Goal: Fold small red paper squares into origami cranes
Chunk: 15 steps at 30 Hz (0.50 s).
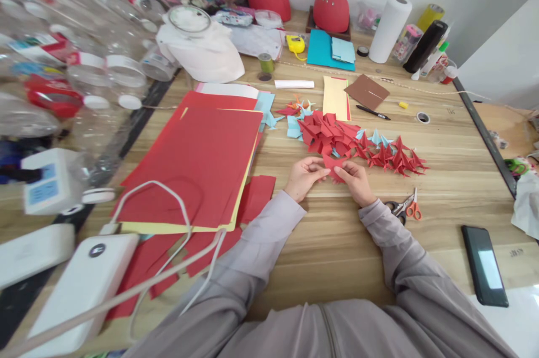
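Both my hands meet over the wooden table, pinching one small folded piece of red paper. My left hand grips its left side with fingers closed. My right hand holds its right side the same way. Just beyond the hands lies a heap of folded red paper shapes, which runs on to the right as a row of red and light blue folded figures.
A stack of red and yellow sheets lies at left, a white power bank with cables at the near left. Scissors with orange handles and a black phone lie at right. Plastic bottles crowd the far left.
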Each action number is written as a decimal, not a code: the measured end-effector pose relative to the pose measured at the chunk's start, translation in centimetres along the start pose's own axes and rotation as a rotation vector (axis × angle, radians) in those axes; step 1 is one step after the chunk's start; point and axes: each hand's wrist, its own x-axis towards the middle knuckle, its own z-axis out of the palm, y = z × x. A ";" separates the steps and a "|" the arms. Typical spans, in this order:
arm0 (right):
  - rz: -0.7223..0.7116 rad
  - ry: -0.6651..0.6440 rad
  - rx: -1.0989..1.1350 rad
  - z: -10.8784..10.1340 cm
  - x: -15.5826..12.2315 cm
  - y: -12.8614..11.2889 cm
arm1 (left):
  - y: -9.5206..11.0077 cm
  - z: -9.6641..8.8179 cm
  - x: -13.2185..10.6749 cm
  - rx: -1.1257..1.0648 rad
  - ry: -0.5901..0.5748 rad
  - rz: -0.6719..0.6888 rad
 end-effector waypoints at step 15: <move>-0.016 0.234 0.091 0.1 0.5 0.2 | -0.2 0.0 0.1 0.081 0.032 0.052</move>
